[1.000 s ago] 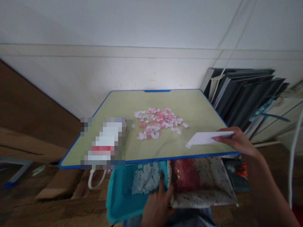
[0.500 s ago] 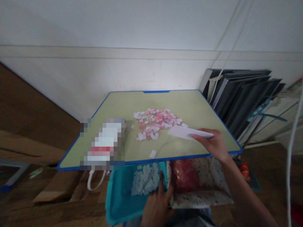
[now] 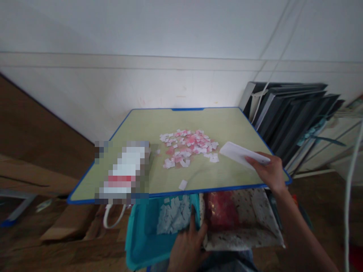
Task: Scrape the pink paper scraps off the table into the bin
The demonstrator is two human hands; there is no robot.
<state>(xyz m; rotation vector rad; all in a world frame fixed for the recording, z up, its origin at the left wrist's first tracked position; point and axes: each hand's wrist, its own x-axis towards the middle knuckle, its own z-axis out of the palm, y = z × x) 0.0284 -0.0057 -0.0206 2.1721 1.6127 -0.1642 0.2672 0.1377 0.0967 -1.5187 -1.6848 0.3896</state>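
Observation:
My right hand [image 3: 269, 172] grips a flat white strip [image 3: 236, 153] with a rounded far end and a small dark hole near my fingers. The strip is tilted just above the right side of the table, apart from a scattered pile of small white and pink pieces [image 3: 191, 140]. One loose white piece [image 3: 183, 184] lies near the table's front edge. My left hand [image 3: 188, 240] holds the rim of a teal plastic bin [image 3: 136, 241], index finger over the inside. Small white pieces [image 3: 174, 214] are heaped in the bin.
Against the bin stands a speckled box [image 3: 241, 240] with shiny pink-red material [image 3: 221, 211] inside. A blurred-out white object [image 3: 124, 170] sits on the blue-edged table [image 3: 153, 120], at left. Dark flat panels [image 3: 289, 107] lean on the wall at right. A white cable [image 3: 350, 181] hangs at far right.
My right hand and the white strip have moved right, away from the pile, uncovering a few white pieces at its right edge. My left hand stays on the bin.

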